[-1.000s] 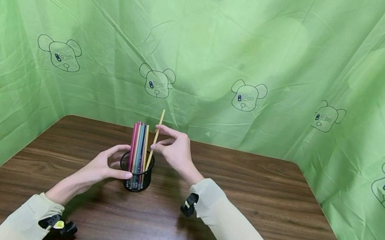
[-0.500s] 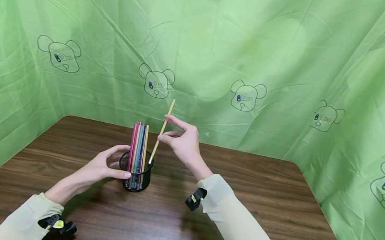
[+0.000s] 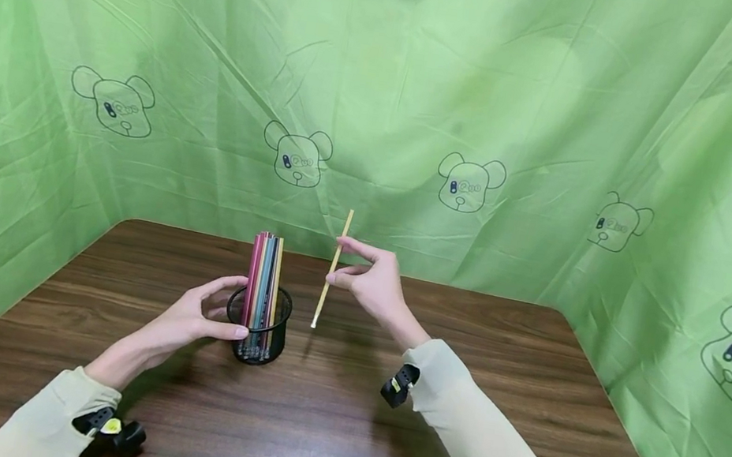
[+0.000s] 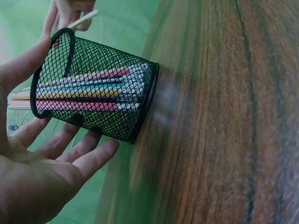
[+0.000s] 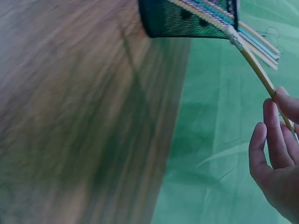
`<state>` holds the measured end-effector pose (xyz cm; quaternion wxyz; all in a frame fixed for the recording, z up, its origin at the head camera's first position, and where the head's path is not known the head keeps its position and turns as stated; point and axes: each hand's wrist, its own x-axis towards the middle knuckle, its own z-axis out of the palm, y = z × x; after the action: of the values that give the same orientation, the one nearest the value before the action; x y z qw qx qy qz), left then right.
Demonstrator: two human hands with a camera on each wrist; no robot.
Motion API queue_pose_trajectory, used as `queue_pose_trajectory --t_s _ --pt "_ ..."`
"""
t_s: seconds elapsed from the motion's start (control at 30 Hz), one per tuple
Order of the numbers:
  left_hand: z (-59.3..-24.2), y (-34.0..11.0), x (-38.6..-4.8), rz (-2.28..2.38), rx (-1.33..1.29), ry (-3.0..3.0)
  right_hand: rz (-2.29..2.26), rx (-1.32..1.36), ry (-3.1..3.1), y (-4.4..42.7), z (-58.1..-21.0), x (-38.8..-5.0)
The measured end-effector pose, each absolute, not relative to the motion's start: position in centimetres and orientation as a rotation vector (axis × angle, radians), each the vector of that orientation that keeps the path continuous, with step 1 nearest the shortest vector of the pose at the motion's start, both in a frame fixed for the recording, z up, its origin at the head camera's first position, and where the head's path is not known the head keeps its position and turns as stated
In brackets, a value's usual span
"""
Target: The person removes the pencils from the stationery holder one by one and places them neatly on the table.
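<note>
A black mesh cup stands upright on the table, holding several coloured pencils in red, blue and yellow. My left hand grips the cup around its rim, thumb in front and fingers behind; in the left wrist view the fingers lie along the mesh. Just right of the cup, my right hand pinches a yellow pencil between thumb and fingers. This pencil is nearly upright, its white-tipped end down and above the table. The right wrist view shows that white end in front of the cup.
The brown wooden table spreads out on both sides of the cup. Green cloth with bear-face drawings hangs behind the table and along its left and right sides.
The right hand has drawn the yellow pencil up out of the cup and carried it right, lowering it slightly in the last half second. The left hand and cup have stayed nearly still.
</note>
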<state>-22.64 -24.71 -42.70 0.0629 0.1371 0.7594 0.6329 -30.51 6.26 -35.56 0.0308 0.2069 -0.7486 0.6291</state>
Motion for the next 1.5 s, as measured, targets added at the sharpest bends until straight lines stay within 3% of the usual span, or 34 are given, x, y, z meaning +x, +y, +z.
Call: queue_pose_trajectory --t_s 0.73,1.5 --pt "-43.0 -24.8 -22.5 1.962 0.437 2.244 1.902 0.578 -2.588 8.5 -41.1 -30.8" --pt "-42.8 -24.9 -22.5 1.975 0.42 2.221 1.822 0.576 -2.747 7.3 -42.8 -30.8"
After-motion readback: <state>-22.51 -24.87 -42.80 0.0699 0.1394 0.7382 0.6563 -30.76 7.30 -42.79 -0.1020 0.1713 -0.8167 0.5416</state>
